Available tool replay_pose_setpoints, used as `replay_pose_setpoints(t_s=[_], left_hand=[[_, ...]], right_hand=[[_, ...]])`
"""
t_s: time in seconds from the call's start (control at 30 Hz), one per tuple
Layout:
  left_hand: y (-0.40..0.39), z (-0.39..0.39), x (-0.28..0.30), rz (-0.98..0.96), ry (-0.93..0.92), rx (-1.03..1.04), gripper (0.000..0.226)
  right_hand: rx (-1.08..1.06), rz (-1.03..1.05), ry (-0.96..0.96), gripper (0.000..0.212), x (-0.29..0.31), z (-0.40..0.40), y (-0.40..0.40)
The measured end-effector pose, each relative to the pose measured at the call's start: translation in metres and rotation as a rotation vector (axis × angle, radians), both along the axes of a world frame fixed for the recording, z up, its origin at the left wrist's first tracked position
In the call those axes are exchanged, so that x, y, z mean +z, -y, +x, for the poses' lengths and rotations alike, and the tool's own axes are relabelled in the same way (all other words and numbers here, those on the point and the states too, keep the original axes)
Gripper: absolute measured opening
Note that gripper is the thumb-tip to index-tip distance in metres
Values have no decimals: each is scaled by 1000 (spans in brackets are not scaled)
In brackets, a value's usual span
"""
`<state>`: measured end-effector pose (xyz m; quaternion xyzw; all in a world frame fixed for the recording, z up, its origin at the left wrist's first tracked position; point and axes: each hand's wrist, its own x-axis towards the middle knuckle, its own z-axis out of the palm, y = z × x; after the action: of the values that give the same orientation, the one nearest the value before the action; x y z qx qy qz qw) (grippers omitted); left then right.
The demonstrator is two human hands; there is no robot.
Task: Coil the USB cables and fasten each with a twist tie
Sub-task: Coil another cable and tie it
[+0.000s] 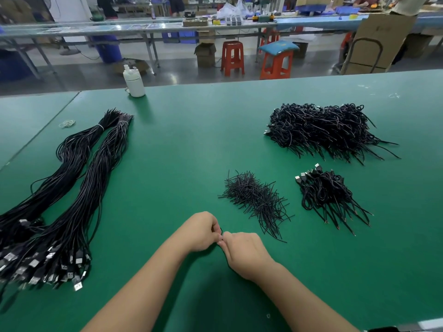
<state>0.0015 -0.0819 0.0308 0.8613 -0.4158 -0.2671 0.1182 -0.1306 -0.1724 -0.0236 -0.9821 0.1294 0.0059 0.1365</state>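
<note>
Low in the middle of the green tabletop, the left hand and the right hand meet knuckle to knuckle, fingers curled in, pinching a thin black cable between them. Only a short loop of it shows above the fingertips and a dark strand shows below the right hand; whether it is a USB cable or a twist tie cannot be told.

Just beyond the right hand lies one loose heap of black twist ties, too many to count. To its right sits one small pile of coiled cables, with about five silver plugs at its far end and bare tails pointing toward the near edge. Farther back on the right lies one large pile of coiled cables.

On the left, well apart from the hands, two long bundles of uncoiled USB cables run from near the far edge down to the near left, each bound near its far end, their plugs massed at the near left. A small pale loop, perhaps a rubber band, lies beside their far ends.

One white bottle stands at the far edge. Bare green surface stretches between the bundles and the ties, and around both forearms.
</note>
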Motion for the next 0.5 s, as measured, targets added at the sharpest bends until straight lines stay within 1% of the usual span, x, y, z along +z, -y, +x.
replay_pose_setpoints(t_s=[0.1, 0.23, 0.3, 0.4, 0.43, 0.5], left_hand=[[0, -3, 0, 31, 75, -40, 9], [0, -11, -1, 91, 287, -135, 19], [-1, -12, -2, 105, 338, -167, 20], [-5, -8, 0, 76, 335, -148, 19], [-7, -7, 1, 49, 321, -128, 18], [-13, -2, 3, -32, 237, -55, 11]], right_hand=[[24, -37, -27, 32, 0, 2, 1], [76, -85, -27, 34, 2, 3, 4], [103, -89, -46, 36, 5, 4, 6], [144, -149, -76, 37, 19, 9, 10], [151, -206, -40, 38, 26, 10, 11], [166, -395, 127, 36, 37, 12, 17]])
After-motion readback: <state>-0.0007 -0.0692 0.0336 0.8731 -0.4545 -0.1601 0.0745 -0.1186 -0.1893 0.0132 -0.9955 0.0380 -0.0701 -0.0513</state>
